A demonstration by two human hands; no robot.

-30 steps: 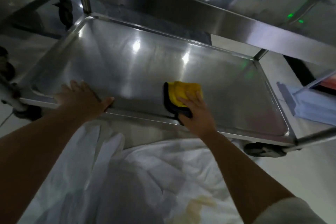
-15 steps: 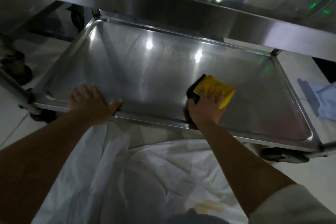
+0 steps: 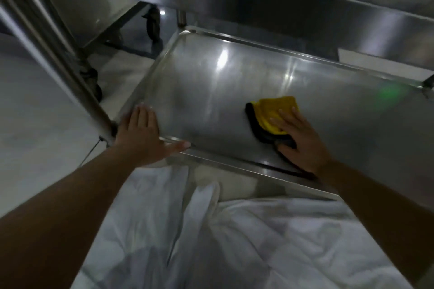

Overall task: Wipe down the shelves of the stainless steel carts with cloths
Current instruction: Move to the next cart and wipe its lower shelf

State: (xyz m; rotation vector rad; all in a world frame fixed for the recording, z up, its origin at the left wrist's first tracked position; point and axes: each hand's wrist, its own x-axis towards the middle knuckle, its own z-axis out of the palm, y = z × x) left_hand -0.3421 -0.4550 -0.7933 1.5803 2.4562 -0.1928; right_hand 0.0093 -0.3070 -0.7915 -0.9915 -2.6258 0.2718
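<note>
The lower shelf [image 3: 234, 91] of the stainless steel cart fills the middle of the head view, a rimmed tray whose long axis runs from about 10 o'clock down toward 4 o'clock. One folded cloth [image 3: 273, 114], yellow with a black edge, lies flat on it toward 3 o'clock of the frame centre, near the front rim, its long side running from 7 o'clock up to 1 o'clock.

The right hand [image 3: 298, 141] reaches in from 5 o'clock with the forearm straight and the palm down. Its fingers are spread flat on top of the cloth, pressing it to the shelf, and the thumb lies against the cloth's black edge; nothing is pinched.

The left hand [image 3: 141, 134] comes in from 7 o'clock, palm down on the shelf's near left corner. Its fingers are straight and close together, pointing toward 12 o'clock along the side rim, and the thumb is stretched out toward 3 o'clock along the front rim.

Two hands and one cloth are in view. One upper shelf [image 3: 293, 4] overhangs at 12 o'clock. A cart post [image 3: 58, 58] slants at 9 o'clock beside the left hand. White fabric [image 3: 234, 241] lies crumpled at 6 o'clock.
</note>
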